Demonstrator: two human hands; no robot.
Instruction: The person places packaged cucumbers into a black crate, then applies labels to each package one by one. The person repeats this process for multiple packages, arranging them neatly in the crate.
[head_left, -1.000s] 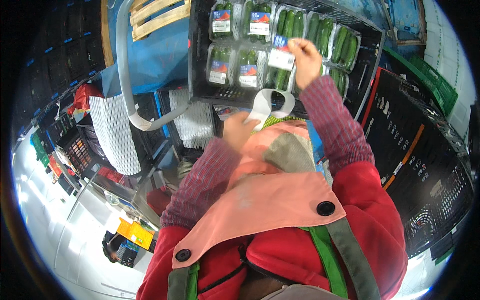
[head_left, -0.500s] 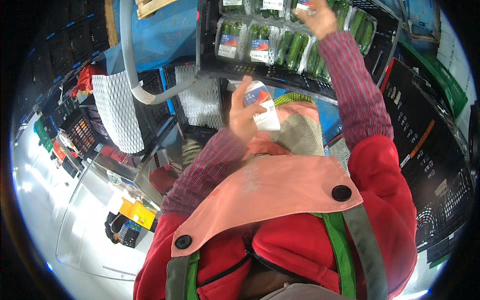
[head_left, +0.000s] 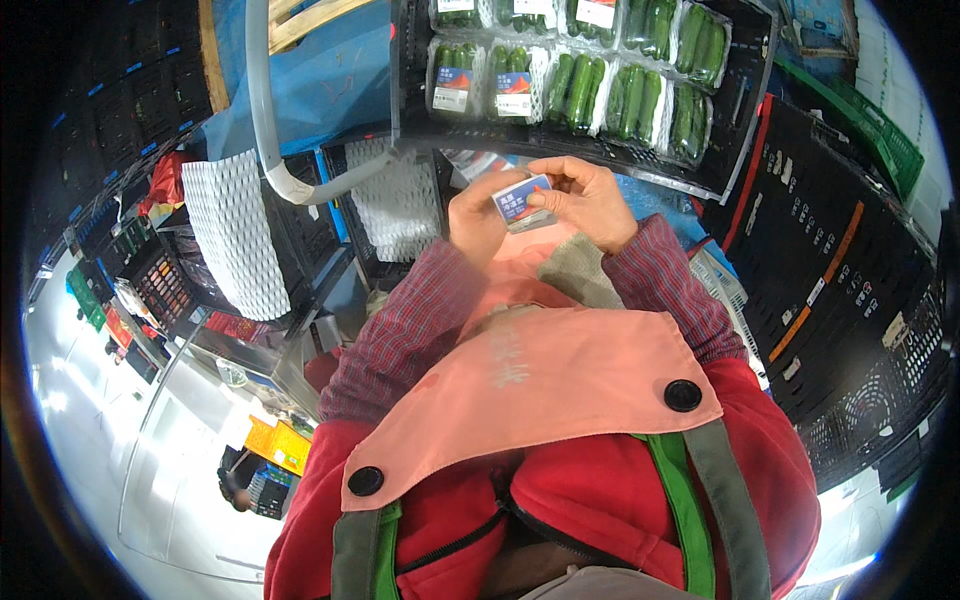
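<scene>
Both hands meet in front of my apron, just below the near edge of a black crate [head_left: 560, 150]. My left hand [head_left: 480, 212] is closed round a small stack of printed labels [head_left: 524, 198], blue and white with a touch of red. From the other side my right hand [head_left: 597, 203] pinches the top of that stack, its thumb lying on the label face. In the crate lie clear-wrapped packs of cucumbers in two visible rows. A near-left pack [head_left: 452, 82] bears a label, while another near pack [head_left: 575, 90] shows bare cucumbers.
A grey curved pipe [head_left: 262, 110] runs down at my left beside the crate. White foam netting [head_left: 232, 235] hangs over crates further left. Stacked black crates [head_left: 840, 270] rise at my right, with a green crate [head_left: 860, 130] behind. Another person [head_left: 238, 480] is far off, lower left.
My right hand has come back from a far cucumber pack, which now shows a label, to the stack in my left hand. The labels have tilted, and the view has shifted slightly.
</scene>
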